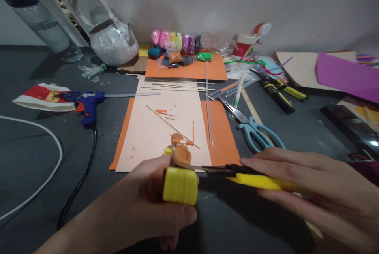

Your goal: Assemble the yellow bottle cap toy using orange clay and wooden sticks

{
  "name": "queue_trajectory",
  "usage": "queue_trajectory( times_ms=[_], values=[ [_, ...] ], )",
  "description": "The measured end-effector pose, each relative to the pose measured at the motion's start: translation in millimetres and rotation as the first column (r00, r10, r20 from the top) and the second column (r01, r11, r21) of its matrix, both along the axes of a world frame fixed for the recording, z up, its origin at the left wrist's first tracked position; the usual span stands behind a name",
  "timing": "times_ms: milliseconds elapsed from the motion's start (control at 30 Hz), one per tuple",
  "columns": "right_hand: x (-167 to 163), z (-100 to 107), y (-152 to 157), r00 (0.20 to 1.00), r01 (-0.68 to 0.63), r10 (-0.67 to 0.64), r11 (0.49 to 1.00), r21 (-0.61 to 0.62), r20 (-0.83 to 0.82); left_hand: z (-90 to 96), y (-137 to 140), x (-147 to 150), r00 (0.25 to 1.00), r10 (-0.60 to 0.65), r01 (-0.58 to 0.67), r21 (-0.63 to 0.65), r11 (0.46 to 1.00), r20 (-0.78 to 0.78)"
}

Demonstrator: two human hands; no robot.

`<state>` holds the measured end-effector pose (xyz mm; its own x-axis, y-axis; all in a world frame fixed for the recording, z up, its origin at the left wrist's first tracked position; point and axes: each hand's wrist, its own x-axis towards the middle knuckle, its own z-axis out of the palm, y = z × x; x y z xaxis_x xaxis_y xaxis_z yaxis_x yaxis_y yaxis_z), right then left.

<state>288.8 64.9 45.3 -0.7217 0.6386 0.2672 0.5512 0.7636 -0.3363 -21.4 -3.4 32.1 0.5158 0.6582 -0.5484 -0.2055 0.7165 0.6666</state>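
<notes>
Your left hand is bare, and so is your left arm. Your right hand is bare too.

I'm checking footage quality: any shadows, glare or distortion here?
All in the head view: a dark shadow lies on the table below the right hand; a bright spot glares on the black device at right; the bottle leans, likely lens distortion.

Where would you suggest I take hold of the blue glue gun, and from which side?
I would probably grip the glue gun by its handle, coming from the near side: the handle juts toward the person, while the nozzle end points left over the red-and-white packet and a glue stick sticks out right.
</notes>
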Motion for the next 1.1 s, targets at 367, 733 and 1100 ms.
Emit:
queue_trajectory(
  times_ms=[367, 733, 1100],
  values=[
    [2.9, -5.9, -2.8, 0.999, 0.040, -0.040, 0.999, 0.017, -0.014, 0.6, 0.4, 2.5, 0.999, -0.041, 0.042, 0.023, 0.999, -0.036],
    [3.8, -9.1, -2.1, 0.997, 0.065, -0.066, 0.997, -0.041, -0.032, -1.6, 4.4, 3.3, 0.999, -0.036, 0.036, 0.006, 0.999, 0.004],
    [-4.8, -1.5, 0.5, 0.998, 0.012, -0.019, 0.993, -0.113, -0.058, -7.5, 1.3, 2.8, 0.993, -0.034, 0.032, 0.019, 0.999, 0.115]
  ],
)
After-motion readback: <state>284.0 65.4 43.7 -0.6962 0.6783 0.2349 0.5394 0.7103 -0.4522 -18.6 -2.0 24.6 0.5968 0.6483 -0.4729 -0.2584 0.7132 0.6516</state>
